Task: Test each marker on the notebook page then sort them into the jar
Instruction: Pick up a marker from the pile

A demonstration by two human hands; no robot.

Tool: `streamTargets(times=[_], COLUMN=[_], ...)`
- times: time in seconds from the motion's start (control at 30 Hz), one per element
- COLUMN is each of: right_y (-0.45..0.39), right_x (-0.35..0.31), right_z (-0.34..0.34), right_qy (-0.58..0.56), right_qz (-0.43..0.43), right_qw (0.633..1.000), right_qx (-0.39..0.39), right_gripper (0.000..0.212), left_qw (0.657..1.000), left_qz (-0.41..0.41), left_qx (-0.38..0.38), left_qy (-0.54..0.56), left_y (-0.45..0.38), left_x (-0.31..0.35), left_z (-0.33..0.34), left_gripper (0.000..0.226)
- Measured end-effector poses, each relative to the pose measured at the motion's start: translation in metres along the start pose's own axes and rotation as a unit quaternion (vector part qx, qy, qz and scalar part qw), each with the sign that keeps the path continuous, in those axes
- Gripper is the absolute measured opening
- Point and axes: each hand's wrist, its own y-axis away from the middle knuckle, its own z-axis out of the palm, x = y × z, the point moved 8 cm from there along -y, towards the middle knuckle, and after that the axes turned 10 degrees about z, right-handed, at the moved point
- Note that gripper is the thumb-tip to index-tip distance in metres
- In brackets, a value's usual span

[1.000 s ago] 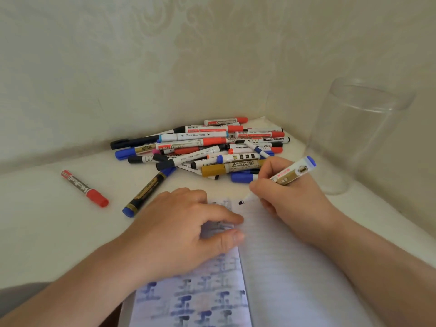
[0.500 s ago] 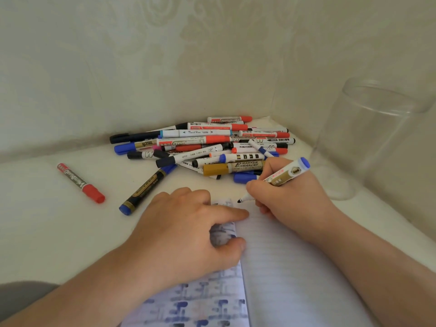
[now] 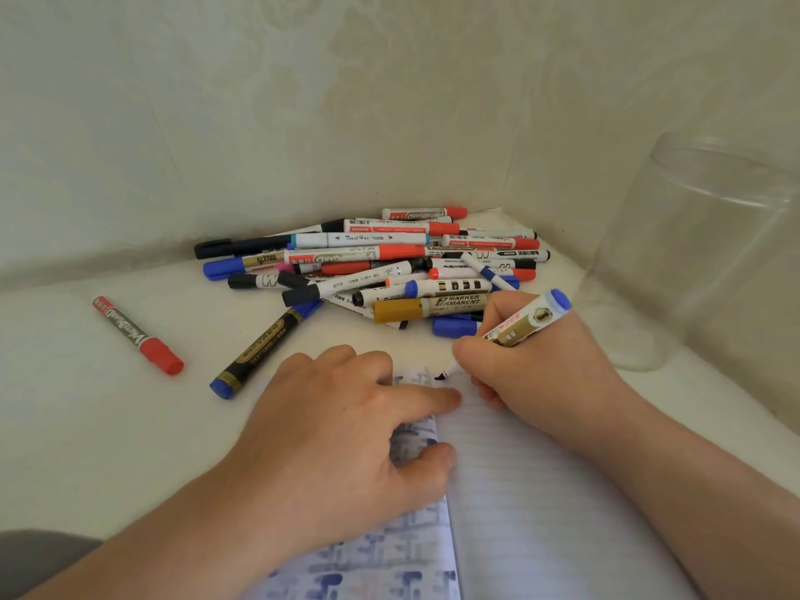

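- While the left hand [image 3: 342, 430] lies palm down on the open notebook [image 3: 532, 504], its fingers are spread and fairly straight, pressing the left page flat; it grips nothing.
- The forefinger reaches across the centre fold, and the thumb rests lower on the same fold.
- The right hand [image 3: 537, 365] holds a white marker with a blue end [image 3: 526, 320], its fingers curled round the barrel as one holds a pen.
- The marker's dark tip touches the top edge of the lined right page, just beside the left forefinger; its blue end points up and to the right.
- The left page is covered with blue and dark ink marks; the right page looks mostly unmarked.
- A pile of markers [image 3: 389, 270] lies on the white surface [image 3: 86, 426] beyond the notebook, against the corner of the pale wall [image 3: 303, 101], with red, blue, black and gold caps mixed together.
- A red whiteboard marker [image 3: 137, 335] lies alone, well to the left of the pile.
- A black marker with blue ends [image 3: 264, 350] lies slanted between the pile and the left hand.
- A clear jar [image 3: 701, 253] stands upright at the right, near the right hand; nothing can be seen inside it.
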Motion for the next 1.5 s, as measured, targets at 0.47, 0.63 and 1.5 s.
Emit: streamTargets(times=[0.47,0.63,1.5], right_y=[-0.001,0.0,0.014], right_x=[0.002,0.0,-0.011], right_z=[-0.001,0.0,-0.002], right_qy=[-0.028,-0.009,-0.338], right_qz=[0.008,-0.007,-0.124], right_qw=[1.0,1.0,0.907], right_qx=[0.005,-0.004,-0.217], right_gripper=[0.021,0.02,0.034], left_qw=[1.0,1.0,0.929], left_qz=[0.003,0.004,-0.052], left_qx=[0.013,0.016,0.145], left_qy=[0.005,0.009,0.338], left_y=[0.001,0.0,0.015], left_x=[0.0,0.0,-0.028], left_z=[0.001,0.0,-0.001], left_gripper=[0.069,0.069,0.035])
